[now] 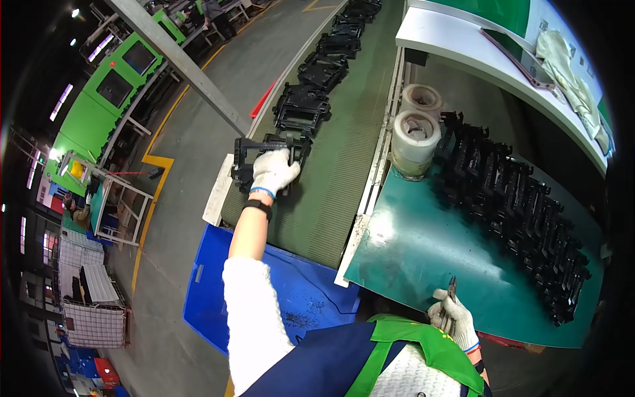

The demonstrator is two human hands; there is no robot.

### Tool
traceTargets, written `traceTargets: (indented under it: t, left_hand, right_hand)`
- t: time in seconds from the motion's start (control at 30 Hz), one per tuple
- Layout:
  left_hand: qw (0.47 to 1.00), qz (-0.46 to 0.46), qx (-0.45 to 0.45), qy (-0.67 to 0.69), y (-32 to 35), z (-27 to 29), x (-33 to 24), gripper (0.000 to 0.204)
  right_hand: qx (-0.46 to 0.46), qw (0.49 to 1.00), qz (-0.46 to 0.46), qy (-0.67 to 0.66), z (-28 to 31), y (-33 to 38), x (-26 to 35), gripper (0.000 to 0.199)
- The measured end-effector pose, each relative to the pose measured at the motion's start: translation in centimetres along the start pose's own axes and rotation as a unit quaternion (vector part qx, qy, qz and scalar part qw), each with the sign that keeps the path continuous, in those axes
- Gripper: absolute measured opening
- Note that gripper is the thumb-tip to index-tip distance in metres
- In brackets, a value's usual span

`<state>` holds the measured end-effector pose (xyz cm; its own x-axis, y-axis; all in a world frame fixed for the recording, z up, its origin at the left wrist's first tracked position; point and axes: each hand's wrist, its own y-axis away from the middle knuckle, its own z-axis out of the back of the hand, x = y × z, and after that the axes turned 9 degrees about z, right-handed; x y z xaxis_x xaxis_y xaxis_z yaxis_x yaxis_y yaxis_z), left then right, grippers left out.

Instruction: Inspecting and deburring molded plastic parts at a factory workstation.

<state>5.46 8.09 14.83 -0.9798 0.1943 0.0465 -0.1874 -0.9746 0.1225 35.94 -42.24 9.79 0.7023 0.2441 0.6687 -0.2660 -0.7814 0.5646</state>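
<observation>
My left hand (pixel 274 172), in a white knit glove, reaches to the near end of a green conveyor belt (pixel 331 192). Its fingers are closed on a black plastic frame (pixel 246 153) there, whose far side shows past the glove. Close to my body at the right, my right hand (pixel 458 316), also gloved, holds a pair of nippers (pixel 452 287) with the jaws pointing up. Further black plastic frames (pixel 301 109) lie in a line along the belt beyond my left hand.
A blue bin (pixel 264 284) with black scraps stands below the belt's end. On the green table (pixel 403 245) at the right are a long row of black parts (pixel 509 198) and two rolls of clear film (pixel 415 135). A white shelf (pixel 456 36) overhangs it. Green machines (pixel 109 92) stand far left.
</observation>
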Motion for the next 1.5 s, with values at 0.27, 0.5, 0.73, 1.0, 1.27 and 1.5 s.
traceTargets:
  t: [0.27, 0.5, 0.73, 1.0, 1.27, 1.5]
  left_hand:
    - [0.997, 0.0, -0.071, 0.012, -5.9, -5.1, -0.8, 0.05]
    - [0.997, -0.026, 0.013, -0.075, -3.8, -3.1, -3.2, 0.067]
    - [0.983, -0.032, 0.054, 0.174, 6.1, 3.9, -8.7, 0.076]
    - [0.863, -0.134, 0.262, 0.412, 22.5, 5.8, -17.6, 0.105]
    - [0.84, -0.126, 0.28, 0.446, 30.6, -0.3, -29.9, 0.086]
    - [0.841, -0.125, 0.296, 0.435, 33.3, -4.6, -36.0, 0.072]
  right_hand:
    - [-0.003, 1.0, -0.001, 0.013, -0.4, -0.3, -0.5, 0.05]
    - [0.031, 0.999, 0.015, -0.019, 0.9, -0.1, -0.3, 0.053]
    - [0.056, 0.998, 0.02, 0.006, 2.5, 0.3, 1.2, 0.053]
    - [0.089, 0.964, 0.169, 0.183, 5.1, -2.5, 3.6, 0.057]
    - [0.032, 0.824, 0.43, 0.368, 12.0, -1.6, 6.1, 0.057]
    - [0.016, 0.912, 0.301, 0.277, 12.8, 4.1, 7.9, 0.058]
